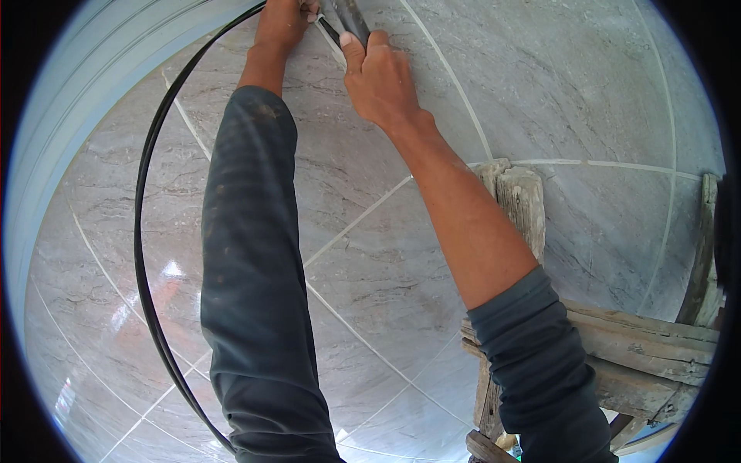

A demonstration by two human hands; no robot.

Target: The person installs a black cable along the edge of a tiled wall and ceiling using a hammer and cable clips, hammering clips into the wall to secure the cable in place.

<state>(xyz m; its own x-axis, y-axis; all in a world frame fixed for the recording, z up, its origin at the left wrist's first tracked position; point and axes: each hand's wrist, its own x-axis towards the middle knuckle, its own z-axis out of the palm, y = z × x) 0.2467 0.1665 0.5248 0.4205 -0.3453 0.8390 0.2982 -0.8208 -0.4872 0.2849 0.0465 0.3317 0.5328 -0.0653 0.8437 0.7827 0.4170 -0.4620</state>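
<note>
My right hand (382,83) is closed around a dark grey tool with a thick rod-like handle (351,18), held against the grey tiled wall; the tool's upper end runs out of view. Beside the thumb lies a slimmer strip (332,35), dark along one side and pale along the other. Just left of it, my left hand (287,21) is closed at the upper edge, its fingertips pinched by the strip's top. What they grip is too small to tell. A black cable (140,208) curves down from near my left hand, passing behind the left forearm below.
Grey veined tiles (370,255) with pale joints fill most of the view. A pale ribbed panel (100,85) bends along the upper left. At the lower right stands a rough, worn wooden frame (641,339), with an upright post (521,204) close to my right forearm.
</note>
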